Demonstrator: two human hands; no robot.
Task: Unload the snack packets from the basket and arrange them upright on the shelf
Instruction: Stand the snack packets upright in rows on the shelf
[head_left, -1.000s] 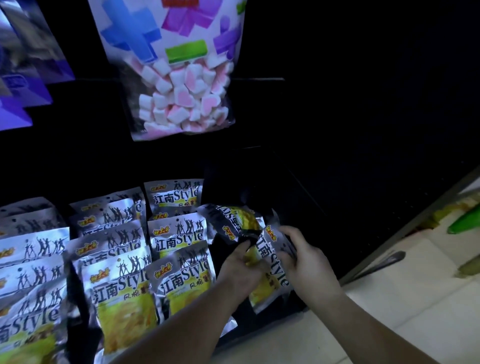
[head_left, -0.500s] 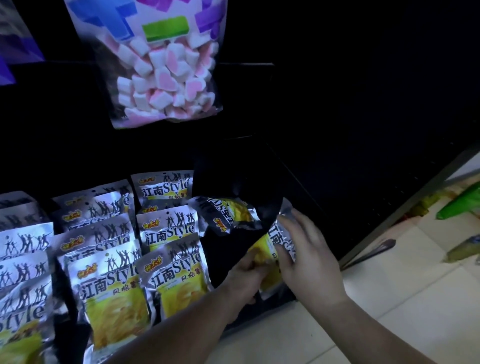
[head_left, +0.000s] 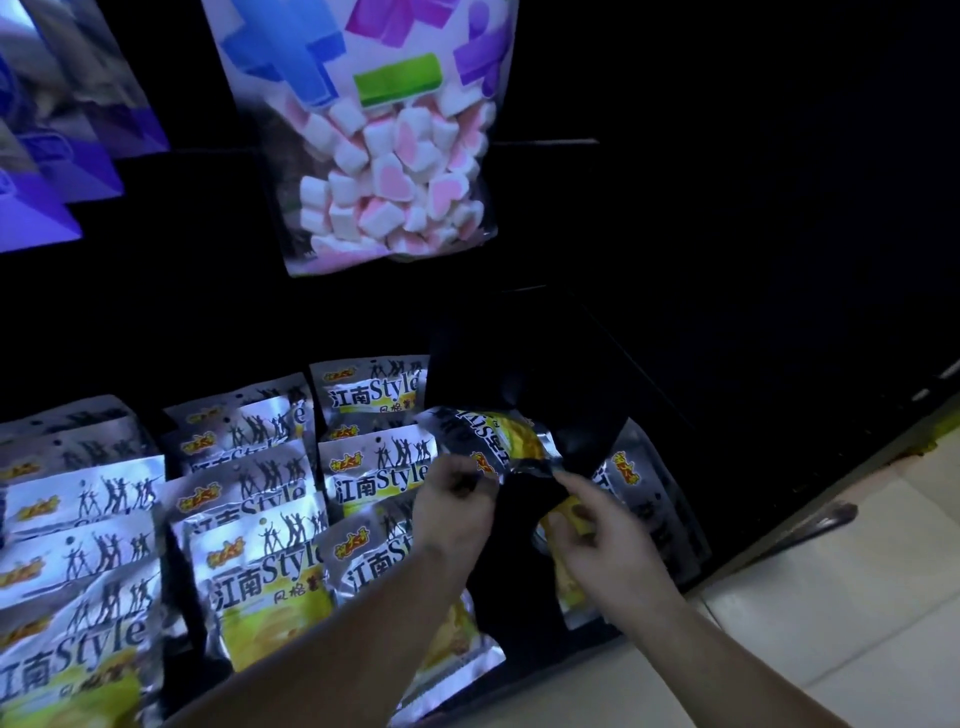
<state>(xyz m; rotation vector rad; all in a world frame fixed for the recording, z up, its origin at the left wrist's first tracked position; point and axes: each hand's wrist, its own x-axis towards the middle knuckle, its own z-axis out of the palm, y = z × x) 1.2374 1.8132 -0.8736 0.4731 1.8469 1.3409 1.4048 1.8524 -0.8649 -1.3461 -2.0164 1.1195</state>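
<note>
The snack packet (head_left: 493, 441) lies on its side above the dark gap at the right end of the stocked rows. Its long axis runs left to right, dipping a little toward the right, and its print is turned sideways, so it is not yet upright. The left hand (head_left: 457, 499) is the nearer one. Its fingers (head_left: 470, 480) are curled and pinch the packet's near-left corner, so the packet's body stretches away to the right of that grip.

The right hand (head_left: 602, 540) sits just below and right of the packet. Its index finger is straight and reaches toward the packet's near edge. The thumb and remaining fingers appear to nip the yellow front of a second packet (head_left: 639, 488), which leans at the right of the gap.

As I judge it, the coming move calls for swinging the packet's right end round until the long axis stands vertical. It can then be lowered into the gap on the shelf (head_left: 753, 467).

Left of the gap, rows of packets (head_left: 260, 571) stand upright, and a marshmallow bag (head_left: 389, 171) hangs above. The basket is not in view.
</note>
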